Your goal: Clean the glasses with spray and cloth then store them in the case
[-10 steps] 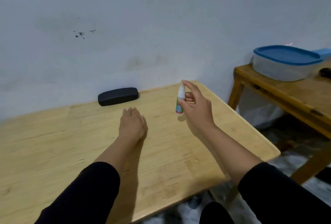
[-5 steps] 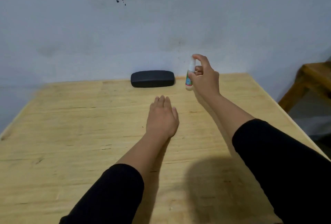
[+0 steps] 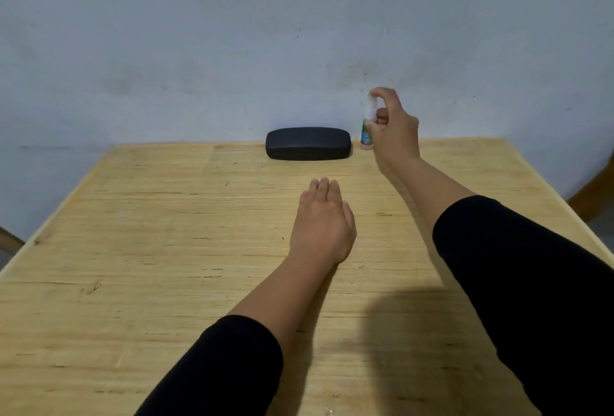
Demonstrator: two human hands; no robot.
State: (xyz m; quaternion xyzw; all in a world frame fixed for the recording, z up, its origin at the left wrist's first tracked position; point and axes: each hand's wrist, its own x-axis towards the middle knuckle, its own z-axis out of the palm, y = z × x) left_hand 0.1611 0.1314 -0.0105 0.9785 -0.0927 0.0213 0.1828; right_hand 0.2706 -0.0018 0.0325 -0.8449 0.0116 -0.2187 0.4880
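Observation:
A black glasses case (image 3: 308,143) lies shut at the back edge of the wooden table (image 3: 133,249), against the wall. Just right of it stands a small white spray bottle (image 3: 368,123) with a coloured label, upright with its base at the table's back edge. My right hand (image 3: 393,126) grips the bottle, index finger curled over its top. My left hand (image 3: 324,223) rests flat on the table's middle, fingers straight and together, holding nothing. No glasses or cloth are in view.
A pale wall (image 3: 299,50) rises directly behind the table. Part of another wooden piece of furniture (image 3: 594,196) shows at the right edge. A dark shadow falls on the table near my right sleeve.
My right hand has carried the spray bottle toward the back of the table, close beside the case. The view has swung left and the side table with the blue-lidded tub has left the frame.

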